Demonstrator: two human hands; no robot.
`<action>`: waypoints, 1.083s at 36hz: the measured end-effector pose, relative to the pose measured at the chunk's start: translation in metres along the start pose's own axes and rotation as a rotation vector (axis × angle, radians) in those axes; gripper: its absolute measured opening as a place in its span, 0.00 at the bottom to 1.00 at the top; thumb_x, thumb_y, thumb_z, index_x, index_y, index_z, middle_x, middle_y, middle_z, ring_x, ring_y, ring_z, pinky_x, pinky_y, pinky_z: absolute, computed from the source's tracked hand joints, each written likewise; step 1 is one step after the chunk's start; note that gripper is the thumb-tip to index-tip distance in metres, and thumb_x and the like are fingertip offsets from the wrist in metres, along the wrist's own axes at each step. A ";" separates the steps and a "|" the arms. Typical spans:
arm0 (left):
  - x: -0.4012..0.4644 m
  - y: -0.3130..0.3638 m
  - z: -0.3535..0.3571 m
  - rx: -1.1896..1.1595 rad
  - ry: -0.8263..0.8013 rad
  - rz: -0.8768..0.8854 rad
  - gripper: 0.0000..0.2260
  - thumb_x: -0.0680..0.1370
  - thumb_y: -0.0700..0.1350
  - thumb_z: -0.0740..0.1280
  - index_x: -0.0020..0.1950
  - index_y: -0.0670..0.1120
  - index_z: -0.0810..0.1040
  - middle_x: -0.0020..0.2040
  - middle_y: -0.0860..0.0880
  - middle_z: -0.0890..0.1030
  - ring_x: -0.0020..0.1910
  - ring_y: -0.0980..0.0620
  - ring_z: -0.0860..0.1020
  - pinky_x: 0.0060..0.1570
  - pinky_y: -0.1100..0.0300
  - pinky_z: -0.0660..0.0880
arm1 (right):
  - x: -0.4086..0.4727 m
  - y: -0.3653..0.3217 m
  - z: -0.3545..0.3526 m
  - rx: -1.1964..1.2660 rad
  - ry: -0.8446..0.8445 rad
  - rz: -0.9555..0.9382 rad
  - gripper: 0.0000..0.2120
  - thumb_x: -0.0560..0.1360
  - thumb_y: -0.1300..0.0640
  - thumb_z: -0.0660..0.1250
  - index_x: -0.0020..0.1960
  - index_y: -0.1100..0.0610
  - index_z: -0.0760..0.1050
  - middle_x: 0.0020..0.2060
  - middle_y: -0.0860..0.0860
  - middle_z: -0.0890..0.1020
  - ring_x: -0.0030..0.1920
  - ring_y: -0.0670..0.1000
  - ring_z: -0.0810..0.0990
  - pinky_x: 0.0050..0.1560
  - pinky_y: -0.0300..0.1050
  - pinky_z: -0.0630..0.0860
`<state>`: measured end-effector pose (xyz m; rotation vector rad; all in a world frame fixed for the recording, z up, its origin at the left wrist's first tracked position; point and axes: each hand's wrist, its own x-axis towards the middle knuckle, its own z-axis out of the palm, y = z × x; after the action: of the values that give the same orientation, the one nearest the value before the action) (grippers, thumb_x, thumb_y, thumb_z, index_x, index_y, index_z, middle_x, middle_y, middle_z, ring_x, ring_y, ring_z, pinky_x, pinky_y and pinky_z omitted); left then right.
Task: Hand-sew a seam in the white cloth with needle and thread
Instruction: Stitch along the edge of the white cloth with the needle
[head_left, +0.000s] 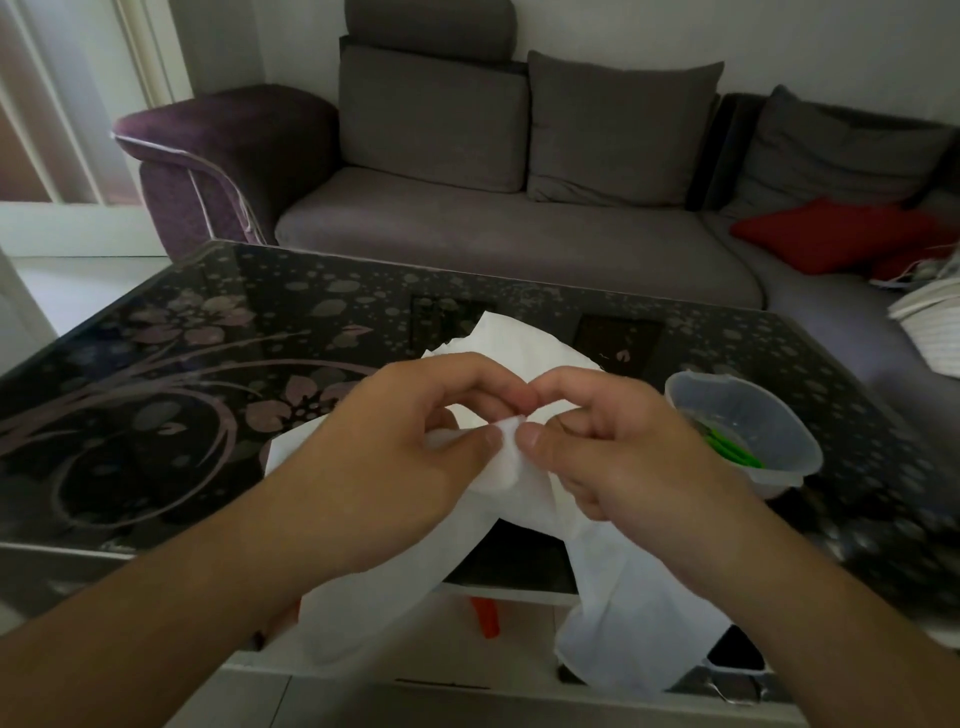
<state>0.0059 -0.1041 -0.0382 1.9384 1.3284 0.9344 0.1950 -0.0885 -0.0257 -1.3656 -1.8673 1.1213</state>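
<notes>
The white cloth (524, 493) lies partly on the dark glass table (171, 395) and hangs over its near edge. My left hand (415, 447) pinches a raised fold of the cloth between thumb and fingers. Right beside it, my right hand (618, 441) pinches the same fold, fingertips nearly touching those of the left. Needle and thread are too small to make out between the fingers.
A clear plastic bowl (748, 431) holding something green stands on the table to the right of my hands. An orange object (485, 618) shows below the table's near edge. A grey sofa (519, 228) with a red cushion (836, 234) sits behind the table.
</notes>
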 end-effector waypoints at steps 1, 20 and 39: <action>0.000 0.000 0.000 0.006 -0.001 0.003 0.15 0.82 0.42 0.69 0.58 0.63 0.81 0.52 0.64 0.84 0.43 0.64 0.81 0.42 0.73 0.73 | 0.000 0.001 0.000 0.001 0.007 -0.017 0.05 0.81 0.52 0.68 0.55 0.45 0.80 0.24 0.46 0.74 0.25 0.43 0.71 0.31 0.39 0.67; 0.000 -0.007 -0.005 -0.054 0.000 -0.108 0.05 0.80 0.53 0.69 0.48 0.57 0.84 0.46 0.61 0.84 0.48 0.61 0.82 0.49 0.65 0.74 | 0.004 0.010 -0.002 0.008 0.176 -0.085 0.05 0.78 0.56 0.73 0.42 0.51 0.81 0.27 0.55 0.75 0.25 0.44 0.69 0.28 0.34 0.68; -0.002 -0.007 -0.002 0.079 0.017 -0.049 0.05 0.78 0.56 0.70 0.44 0.58 0.82 0.45 0.64 0.83 0.46 0.63 0.81 0.42 0.68 0.75 | 0.006 0.009 -0.007 0.015 0.127 -0.081 0.05 0.77 0.59 0.73 0.43 0.51 0.83 0.25 0.49 0.72 0.26 0.46 0.67 0.30 0.38 0.67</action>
<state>-0.0002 -0.1038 -0.0434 1.9512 1.4361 0.8884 0.2029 -0.0794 -0.0305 -1.3091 -1.8025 0.9833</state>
